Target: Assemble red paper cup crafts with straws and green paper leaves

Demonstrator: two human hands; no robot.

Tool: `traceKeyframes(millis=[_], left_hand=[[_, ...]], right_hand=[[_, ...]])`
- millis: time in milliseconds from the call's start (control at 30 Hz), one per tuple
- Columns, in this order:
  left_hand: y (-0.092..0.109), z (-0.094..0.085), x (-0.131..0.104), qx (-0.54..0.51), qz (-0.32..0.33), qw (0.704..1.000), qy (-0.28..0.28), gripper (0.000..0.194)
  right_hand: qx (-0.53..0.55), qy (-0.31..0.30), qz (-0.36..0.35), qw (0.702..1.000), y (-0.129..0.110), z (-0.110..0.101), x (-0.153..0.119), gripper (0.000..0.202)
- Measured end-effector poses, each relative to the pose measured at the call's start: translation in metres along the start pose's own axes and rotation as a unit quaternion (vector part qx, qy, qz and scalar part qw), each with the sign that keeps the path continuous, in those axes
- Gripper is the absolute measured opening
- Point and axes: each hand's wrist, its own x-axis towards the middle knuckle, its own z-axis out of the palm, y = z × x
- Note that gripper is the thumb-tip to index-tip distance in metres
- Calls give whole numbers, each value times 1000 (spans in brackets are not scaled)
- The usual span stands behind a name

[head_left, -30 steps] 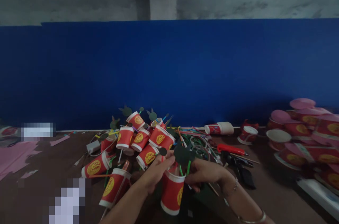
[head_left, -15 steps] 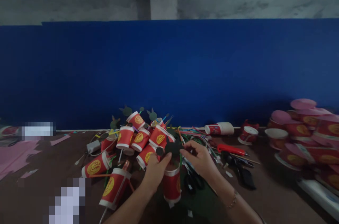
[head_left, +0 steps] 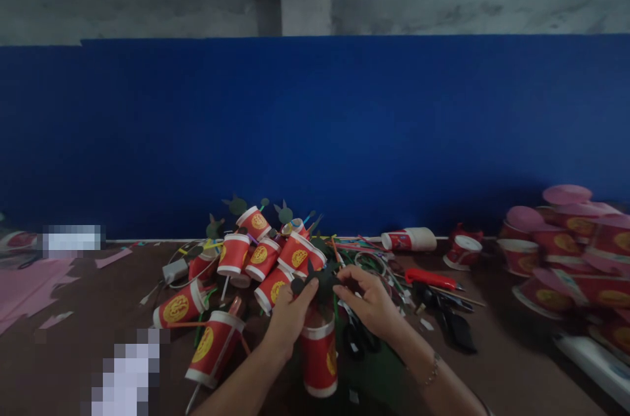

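Observation:
Between my hands is a dark green paper cutout (head_left: 322, 283) with pointed ears, above a red paper cup (head_left: 319, 358) with a white rim and a yellow emblem. My left hand (head_left: 290, 314) pinches the cutout's left side with the thumb in front. From the right, the closed fingertips of my right hand (head_left: 361, 294) meet the cutout's edge. The cup hangs upright below the cutout; what joins the two is hidden. Behind my right hand lie black-handled scissors (head_left: 353, 340).
Left of my hands is a heap of similar red cups (head_left: 231, 253) with sticks and green cutouts. A red utility knife (head_left: 430, 279) lies to the right. Cups with pink discs (head_left: 566, 239) are stacked at far right, pink paper (head_left: 29, 291) at far left. A blue panel (head_left: 315, 134) stands behind.
The cup has tipped and shifted slightly down beneath the cutout. The round dark piece by my left thumb has moved closer to the cutout. Both hands stay nearly in place.

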Motion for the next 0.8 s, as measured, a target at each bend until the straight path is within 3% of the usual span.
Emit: traceKeyframes(millis=[200, 367, 567, 700, 800], left_hand=[[1, 5, -5, -73, -67, 994, 38, 33], [-2, 5, -6, -93, -84, 991, 48, 26], [-1, 4, -6, -95, -74, 992, 34, 27], [0, 4, -5, -88, -79, 992, 35, 25], [-1, 3, -2, -86, -80, 992, 36, 25]], right_hand=[[-78, 22, -131, 988, 3, 5, -5, 5], [-120, 38, -232, 965, 8, 8, -8, 13], [-75, 89, -194, 974, 6, 13, -10, 11], [-83, 69, -226, 968, 8, 14, -9, 12], [-50, 94, -182, 977, 11, 17, -9, 9]])
